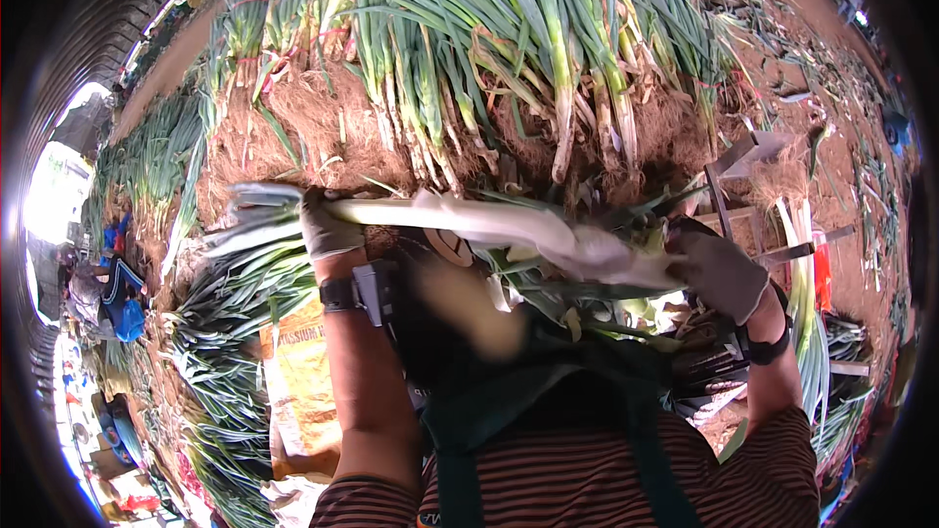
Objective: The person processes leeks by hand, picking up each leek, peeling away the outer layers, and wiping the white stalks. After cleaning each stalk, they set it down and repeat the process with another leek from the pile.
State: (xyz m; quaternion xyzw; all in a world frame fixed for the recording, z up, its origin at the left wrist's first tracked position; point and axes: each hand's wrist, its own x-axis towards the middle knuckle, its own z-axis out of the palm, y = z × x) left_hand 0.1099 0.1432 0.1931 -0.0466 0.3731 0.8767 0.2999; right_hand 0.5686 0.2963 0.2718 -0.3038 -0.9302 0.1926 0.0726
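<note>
A thick green onion (469, 218) lies crosswise in front of me, its white stalk to the right and its green leaves to the left. My gloved left hand (331, 227) is closed round it where the leaves begin. At the right end of the stalk, my gloved right hand (722, 272) is closed, with a loose, pale outer layer (602, 256) at its fingers. That end is smeared by motion, so where stalk and layer part is unclear. Below the stalk are green and pale scraps (636, 315). More green onion leaves (245, 284) lie beside my left forearm.
Rooted green onions (562, 49) stand in rows ahead, some in tied bundles. A metal frame (722, 200) is by my right hand, near a loose green onion (802, 284). An orange-and-white sack (298, 381) lies left of my lap. Another person (98, 288) crouches at far left.
</note>
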